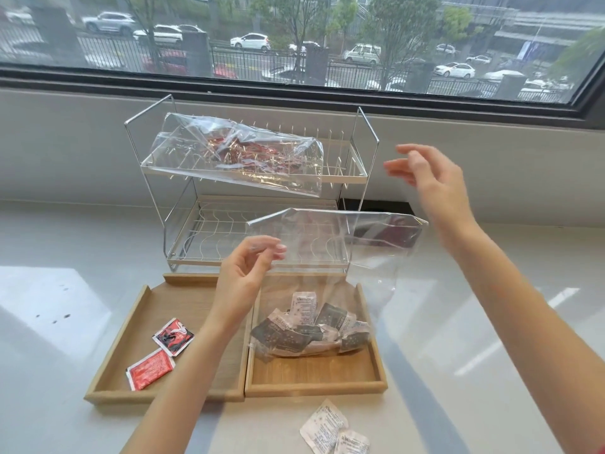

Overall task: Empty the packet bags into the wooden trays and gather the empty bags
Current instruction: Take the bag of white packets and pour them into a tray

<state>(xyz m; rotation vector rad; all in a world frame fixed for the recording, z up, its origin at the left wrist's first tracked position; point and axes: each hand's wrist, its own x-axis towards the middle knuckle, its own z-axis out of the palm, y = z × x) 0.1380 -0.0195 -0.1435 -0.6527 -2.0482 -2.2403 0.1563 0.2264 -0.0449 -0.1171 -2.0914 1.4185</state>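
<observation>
Between the grips, packet bag (327,257): upright in right wooden tray (314,386).
Left grip (242,280): nearer, curled at bag's left edge; pinching or not, cannot tell.
Right grip (429,178): spread, above bag, apart.

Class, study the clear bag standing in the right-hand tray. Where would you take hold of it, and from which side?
Pinch the clear bag by its empty upper corners, coming in from each side. The packets weigh down the bottom in the tray, so the top film stands free. The left hand seems to pinch the left corner; the right hand is open.
</observation>
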